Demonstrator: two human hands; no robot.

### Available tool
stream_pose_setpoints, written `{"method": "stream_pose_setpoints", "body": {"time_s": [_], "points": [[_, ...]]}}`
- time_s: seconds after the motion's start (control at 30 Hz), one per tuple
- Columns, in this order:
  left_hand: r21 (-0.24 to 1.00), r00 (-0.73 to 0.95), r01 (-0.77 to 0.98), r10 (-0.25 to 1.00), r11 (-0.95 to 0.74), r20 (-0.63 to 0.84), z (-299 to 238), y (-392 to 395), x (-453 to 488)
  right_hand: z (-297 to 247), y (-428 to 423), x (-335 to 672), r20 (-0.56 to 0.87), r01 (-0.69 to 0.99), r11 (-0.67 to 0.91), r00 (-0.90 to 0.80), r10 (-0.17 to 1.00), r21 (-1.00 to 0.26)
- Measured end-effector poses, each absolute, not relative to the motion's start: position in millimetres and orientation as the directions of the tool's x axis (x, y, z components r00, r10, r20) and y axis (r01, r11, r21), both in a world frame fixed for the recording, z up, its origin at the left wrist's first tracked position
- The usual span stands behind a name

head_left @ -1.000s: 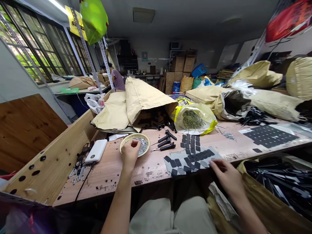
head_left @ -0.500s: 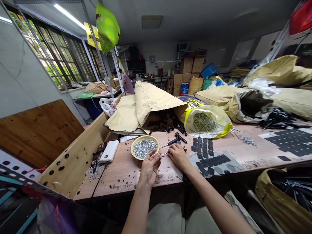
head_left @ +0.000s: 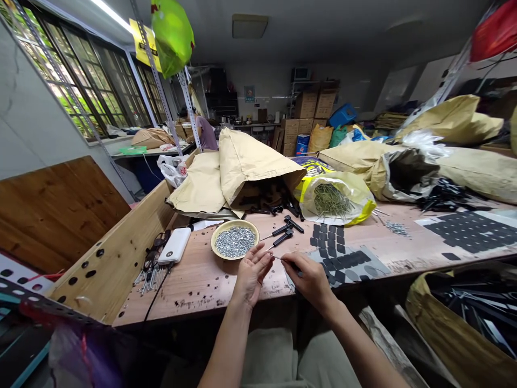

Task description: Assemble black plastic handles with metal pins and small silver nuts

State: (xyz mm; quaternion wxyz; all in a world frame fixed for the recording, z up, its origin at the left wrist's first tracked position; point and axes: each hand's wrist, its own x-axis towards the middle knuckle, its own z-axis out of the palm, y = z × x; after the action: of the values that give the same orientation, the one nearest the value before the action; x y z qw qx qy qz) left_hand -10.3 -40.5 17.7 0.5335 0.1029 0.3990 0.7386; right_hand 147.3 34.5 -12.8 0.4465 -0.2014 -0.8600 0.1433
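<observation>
Counter sits under both hands, so drops prob land where we can grab them. Bowl is near L hand, handy for refills. L hand: thumb + forefinger pressed together at rod tip, others loosely spread; can't tell what's btwn them. R hand: fingers curled, pinching the thin rod in front of the bowl's right side; palm contents mostly hidden. Black-handled pcs lie just beyond; we shouldn't knock those. Rod: hold rigid w/ R, line up tip dead straight, let L do the fine work, no bending. Metal bits are tiny, so we go one at a time, light pinch.
</observation>
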Motion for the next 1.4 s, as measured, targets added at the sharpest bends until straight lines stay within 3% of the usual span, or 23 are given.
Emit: {"method": "stream_pose_setpoints", "body": {"time_s": [0.33, 0.73, 0.87, 1.0, 1.1, 1.17, 1.3, 1.33, 1.4], "points": [[0.895, -0.485, -0.400, 0.874, -0.197, -0.025, 11, -41, -11, 4, 22, 150, 0.700, 0.376, 0.876, -0.535, 0.472, -0.302], [0.922, -0.467, -0.352, 0.884, -0.163, -0.021, 14, -40, -5, -3, 18, 150, 0.612, 0.362, 0.829, -0.560, 0.559, -0.426], [0.949, -0.483, -0.301, 0.873, -0.093, -0.068, 16, -38, -8, -20, 35, 183, 0.555, 0.433, 0.707, -0.438, 0.707, -0.559], [0.999, -0.656, 0.033, 0.755, 0.019, 0.007, 21, -40, -39, -46, 85, 265, 0.479, 0.708, 0.428, -0.144, 0.866, -0.562], [0.887, -0.740, 0.441, 0.614, 0.136, 0.274, 18, -37, -70, -62, 116, 316, 0.505, 0.859, 0.200, 0.077, 0.860, -0.472], [0.757, -0.713, 0.609, 0.583, 0.237, 0.390, 13, -32, -87, -69, 124, 327, 0.476, 0.857, 0.219, 0.034, 0.879, -0.466], [0.644, -0.664, 0.697, 0.624, 0.315, 0.413, 9, -19, -104, -73, 120, 315, 0.345, 0.677, 0.481, -0.338, 0.876, -0.557], [0.637, -0.662, 0.700, 0.627, 0.322, 0.411, 10, -16, -106, -73, 119, 312, 0.358, 0.676, 0.479, -0.324, 0.876, -0.560], [0.601, -0.659, 0.712, 0.640, 0.363, 0.395, 13, -10, -110, -72, 120, 310, 0.433, 0.759, 0.372, -0.131, 0.892, -0.535]]}}
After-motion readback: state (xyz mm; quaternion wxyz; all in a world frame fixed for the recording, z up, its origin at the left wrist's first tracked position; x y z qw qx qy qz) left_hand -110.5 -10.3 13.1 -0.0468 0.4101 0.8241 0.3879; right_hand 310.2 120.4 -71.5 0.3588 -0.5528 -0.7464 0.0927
